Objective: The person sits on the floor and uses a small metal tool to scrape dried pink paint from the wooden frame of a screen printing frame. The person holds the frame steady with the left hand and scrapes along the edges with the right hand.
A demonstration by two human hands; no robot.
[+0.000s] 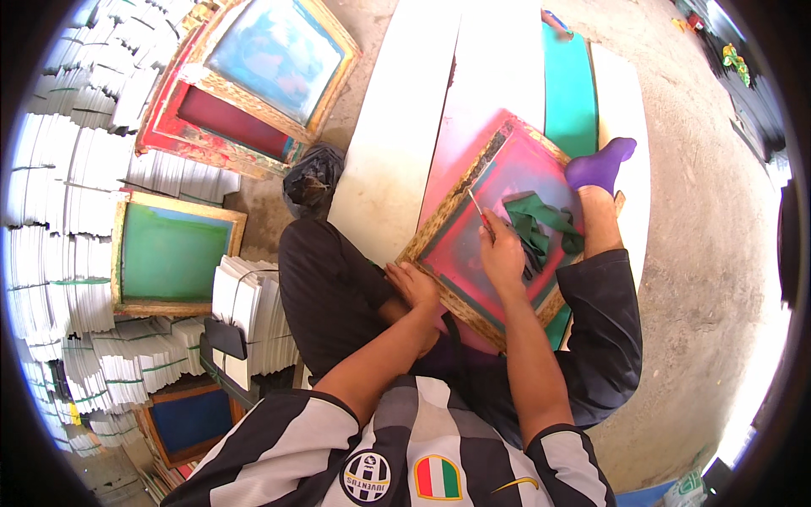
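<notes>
Wooden frame (439,221) gripped by left hand (414,283); right hand (503,253) pinches tool (478,207).

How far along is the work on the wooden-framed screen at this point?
Done: cannot tell. In hand: left hand steadies the wooden-framed screen on the lap, right hand works a thin red-handled tool over its mesh, beside a green rag. Left: red and green ink covers the mesh.

Around your wooden screen frame (498,228) — red mesh, teal edging — you have a green rag (541,224), a purple sock (600,165), a black-and-white striped shirt (296,448).
</notes>
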